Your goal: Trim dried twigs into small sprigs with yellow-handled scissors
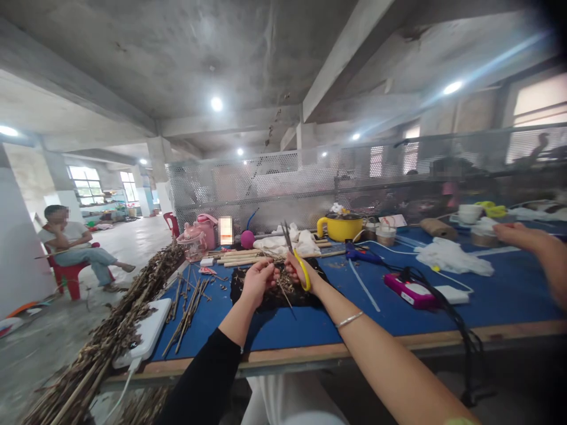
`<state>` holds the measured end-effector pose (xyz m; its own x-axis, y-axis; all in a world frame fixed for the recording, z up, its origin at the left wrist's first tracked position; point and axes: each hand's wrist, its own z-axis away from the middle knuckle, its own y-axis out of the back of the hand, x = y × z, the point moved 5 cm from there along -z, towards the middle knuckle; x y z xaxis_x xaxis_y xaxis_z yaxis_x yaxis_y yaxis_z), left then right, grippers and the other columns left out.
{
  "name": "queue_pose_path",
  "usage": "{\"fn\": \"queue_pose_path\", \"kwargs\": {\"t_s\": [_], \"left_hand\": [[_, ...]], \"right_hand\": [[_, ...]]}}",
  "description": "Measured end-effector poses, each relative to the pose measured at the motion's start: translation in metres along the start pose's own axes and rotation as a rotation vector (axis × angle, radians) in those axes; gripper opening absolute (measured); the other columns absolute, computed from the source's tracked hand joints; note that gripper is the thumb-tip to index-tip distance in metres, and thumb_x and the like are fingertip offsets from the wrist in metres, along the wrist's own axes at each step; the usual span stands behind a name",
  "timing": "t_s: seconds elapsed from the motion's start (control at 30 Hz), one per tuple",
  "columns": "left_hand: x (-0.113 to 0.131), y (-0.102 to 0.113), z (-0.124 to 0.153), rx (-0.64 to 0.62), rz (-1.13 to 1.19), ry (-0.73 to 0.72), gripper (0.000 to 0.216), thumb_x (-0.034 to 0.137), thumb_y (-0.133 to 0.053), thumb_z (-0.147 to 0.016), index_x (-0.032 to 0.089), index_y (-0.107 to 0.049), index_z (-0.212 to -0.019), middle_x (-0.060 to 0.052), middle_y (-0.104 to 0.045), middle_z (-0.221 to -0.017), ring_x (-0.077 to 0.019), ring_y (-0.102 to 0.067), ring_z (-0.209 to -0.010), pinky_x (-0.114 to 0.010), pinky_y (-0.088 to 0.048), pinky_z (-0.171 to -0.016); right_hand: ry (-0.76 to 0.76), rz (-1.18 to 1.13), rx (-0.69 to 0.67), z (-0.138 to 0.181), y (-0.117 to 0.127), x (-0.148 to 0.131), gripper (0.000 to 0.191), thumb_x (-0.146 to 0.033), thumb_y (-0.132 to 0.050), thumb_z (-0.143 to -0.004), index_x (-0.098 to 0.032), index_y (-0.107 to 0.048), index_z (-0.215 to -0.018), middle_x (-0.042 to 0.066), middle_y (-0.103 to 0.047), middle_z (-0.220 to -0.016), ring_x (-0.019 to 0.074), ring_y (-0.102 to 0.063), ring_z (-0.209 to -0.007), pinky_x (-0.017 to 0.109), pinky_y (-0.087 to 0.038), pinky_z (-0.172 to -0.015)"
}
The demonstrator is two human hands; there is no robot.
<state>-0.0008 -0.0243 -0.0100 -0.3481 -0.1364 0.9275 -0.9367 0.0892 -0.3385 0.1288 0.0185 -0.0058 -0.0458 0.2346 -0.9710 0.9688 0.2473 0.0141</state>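
Note:
My left hand point(257, 281) is pinched on a thin dry twig point(286, 296), which slants down to the right. Just beside it, my right hand point(296, 273) grips scissors point(305, 273) with yellow handles, the metal blades pointing up and away. Both hands are over a black mat or shallow tray point(239, 290) scattered with dry plant bits. Cut dry stems point(191, 313) lie loose on the blue tabletop point(274, 336) to the left.
A large bundle of dry stalks point(110, 324) lies along the left edge by a white power strip point(150, 324). Behind are wooden sticks point(239, 257) and a yellow pot point(343, 227). Rightward are a blue glue gun point(361, 254), a purple box point(410, 290) and another person's hand point(520, 236).

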Motion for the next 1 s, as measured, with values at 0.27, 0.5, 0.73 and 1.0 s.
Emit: {"fn": "queue_pose_path", "kwargs": {"t_s": [0.27, 0.5, 0.73, 1.0], "left_hand": [[-0.009, 0.0, 0.001, -0.028, -0.094, 0.026, 0.041, 0.033, -0.07, -0.06, 0.015, -0.054, -0.093, -0.003, -0.062, -0.074, -0.0086, -0.059, -0.052, -0.014, -0.038, -0.039], [-0.009, -0.001, 0.004, -0.052, -0.095, 0.02, 0.042, 0.033, -0.071, -0.059, 0.015, -0.053, -0.093, -0.003, -0.064, -0.076, -0.0093, -0.059, -0.052, -0.014, -0.038, -0.039], [-0.009, -0.007, 0.008, -0.139, -0.113, 0.043, 0.04, 0.036, -0.07, -0.06, 0.016, -0.055, -0.09, -0.004, -0.063, -0.073, -0.0098, -0.059, -0.053, -0.013, -0.037, -0.039], [-0.012, -0.011, 0.011, -0.19, -0.152, 0.046, 0.04, 0.038, -0.07, -0.06, 0.015, -0.052, -0.087, -0.004, -0.063, -0.071, -0.0112, -0.06, -0.054, -0.014, -0.038, -0.039]], "right_hand": [[0.139, 0.521, -0.025, -0.023, -0.011, 0.003, 0.05, -0.065, -0.054, -0.061, -0.018, -0.05, -0.048, -0.003, -0.041, -0.041, 0.0085, -0.035, -0.042, 0.021, -0.027, -0.042], [0.222, 0.466, 0.002, -0.001, -0.006, 0.004, 0.056, -0.069, -0.039, -0.07, -0.016, -0.056, -0.066, 0.001, -0.052, -0.056, 0.0117, -0.043, -0.051, 0.024, -0.035, -0.05], [0.256, 0.443, -0.199, 0.007, -0.012, -0.002, 0.059, -0.074, -0.042, -0.063, -0.017, -0.054, -0.06, 0.0, -0.052, -0.057, 0.0115, -0.044, -0.052, 0.023, -0.036, -0.051], [0.176, 0.385, -0.246, 0.016, -0.018, 0.002, 0.065, -0.08, -0.027, -0.063, -0.017, -0.045, -0.058, -0.003, -0.039, -0.046, 0.0077, -0.034, -0.042, 0.02, -0.028, -0.04]]}}
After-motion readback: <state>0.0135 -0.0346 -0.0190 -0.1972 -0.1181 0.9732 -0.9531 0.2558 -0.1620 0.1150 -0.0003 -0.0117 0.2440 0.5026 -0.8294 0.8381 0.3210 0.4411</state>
